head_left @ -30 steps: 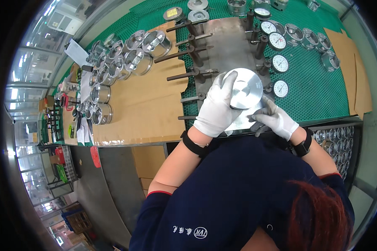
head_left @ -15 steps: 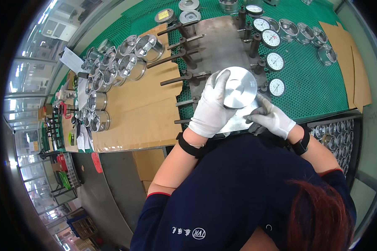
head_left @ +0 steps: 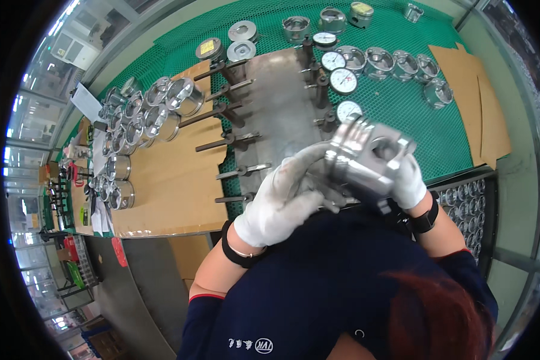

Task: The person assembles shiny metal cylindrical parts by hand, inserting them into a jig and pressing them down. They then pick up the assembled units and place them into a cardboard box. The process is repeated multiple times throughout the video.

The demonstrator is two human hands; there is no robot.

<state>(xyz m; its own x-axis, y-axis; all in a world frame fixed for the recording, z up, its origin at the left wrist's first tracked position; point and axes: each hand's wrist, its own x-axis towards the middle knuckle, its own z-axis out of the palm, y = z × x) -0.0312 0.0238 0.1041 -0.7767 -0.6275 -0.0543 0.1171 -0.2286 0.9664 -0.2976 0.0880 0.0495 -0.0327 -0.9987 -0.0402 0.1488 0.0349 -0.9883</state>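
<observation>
A shiny metal piston [head_left: 366, 157] is held above the near end of the steel plate [head_left: 282, 99], in front of my body. It lies tipped on its side, with its grooved end toward the left and its pin hole showing. My right hand [head_left: 409, 185], in a white glove, grips it from the right; the piston covers most of those fingers. My left hand [head_left: 282, 201], also gloved, is at the grooved end with its fingers curved against it. Motion smears the left fingertips a little.
Dial gauges [head_left: 343, 81] on dark posts line the plate's right side; metal rods [head_left: 225, 141] on posts line its left. Several pistons [head_left: 162, 122] stand on cardboard [head_left: 168, 195] at left, more [head_left: 379, 63] on the green mat [head_left: 396, 108]. A rack of pistons [head_left: 462, 207] sits at lower right.
The piston has been turned from flat face up onto its side and shifted right. My right hand has risen to its far side. The whole view has swung slightly right.
</observation>
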